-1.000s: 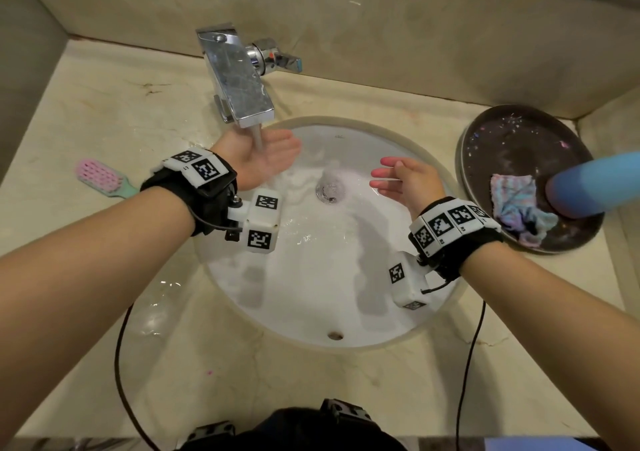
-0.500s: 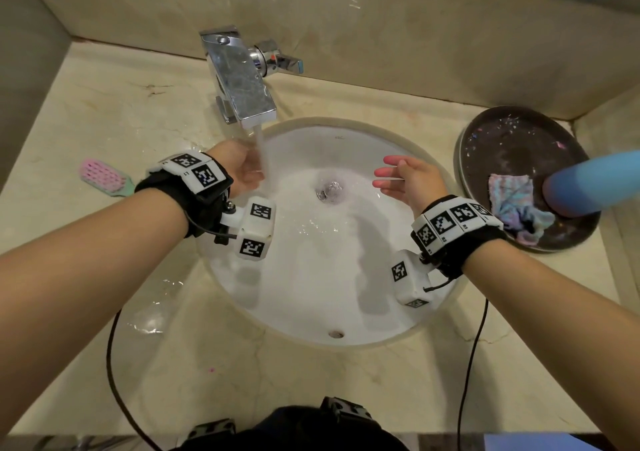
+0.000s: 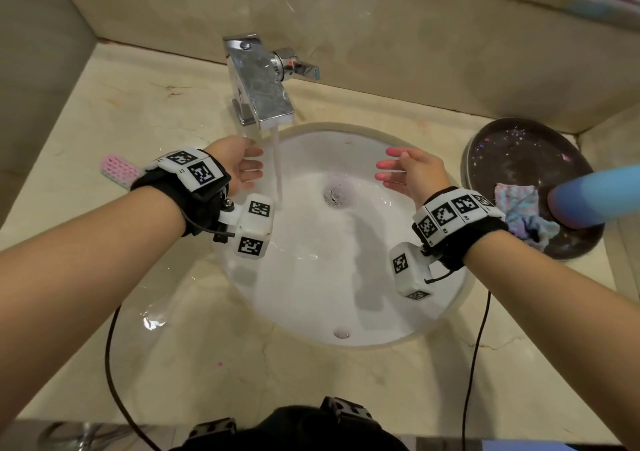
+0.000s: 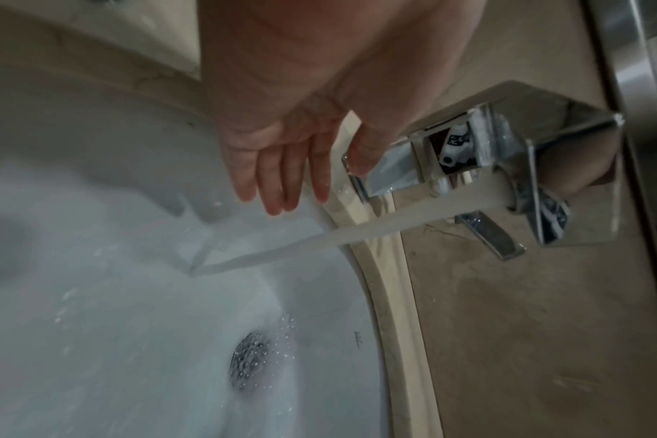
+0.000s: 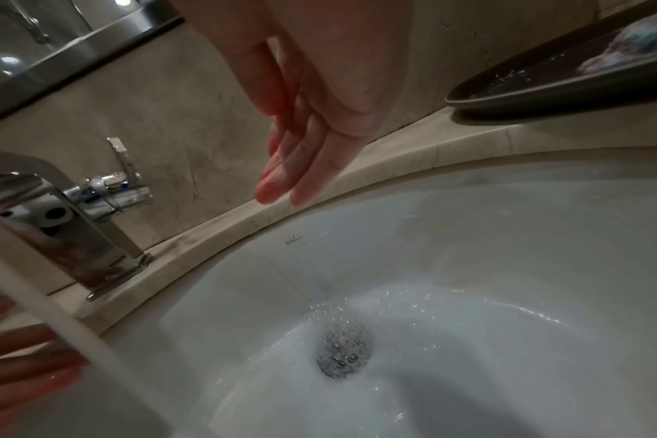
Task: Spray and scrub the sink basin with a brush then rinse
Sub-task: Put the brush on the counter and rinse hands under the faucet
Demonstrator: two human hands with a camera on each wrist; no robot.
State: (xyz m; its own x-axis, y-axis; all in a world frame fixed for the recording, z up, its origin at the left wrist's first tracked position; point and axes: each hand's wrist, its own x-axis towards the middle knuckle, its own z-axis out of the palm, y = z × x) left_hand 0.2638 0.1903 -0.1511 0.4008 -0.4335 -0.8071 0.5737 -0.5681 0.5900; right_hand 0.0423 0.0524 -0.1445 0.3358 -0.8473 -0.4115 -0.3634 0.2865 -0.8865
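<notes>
The round white ceramic sink basin (image 3: pixel 322 277) occupies the centre of the head view, set into the beige marble counter (image 3: pixel 131 111). The square chrome faucet (image 3: pixel 258 86), at upper centre, discharges a steady water stream (image 3: pixel 277 170) onto the basin floor left of the metal drain (image 3: pixel 334 194). The left hand (image 3: pixel 239 166) hangs just beside the stream with fingers straight and relaxed, holding nothing; whether it touches the water cannot be determined. The right hand (image 3: pixel 412 170) hovers over the right half of the basin, well apart from the stream, fingers extended and also empty. The pink scrub brush (image 3: pixel 119 170) lies on the counter at left, partly hidden behind the left wrist. At right, a dark round tray (image 3: pixel 519 159) carries a pastel cloth (image 3: pixel 516 204) and a blue cylindrical object (image 3: pixel 595 197), possibly the sprayer. The step in hand appears to be the rinse. Probable faults: water deflected off the left hand splashes onto the already wet counter (image 3: pixel 152 319) or the wrist-mounted units; a stream confined to one spot leaves residue on the far basin walls; the faucet left running wastes water.
</notes>
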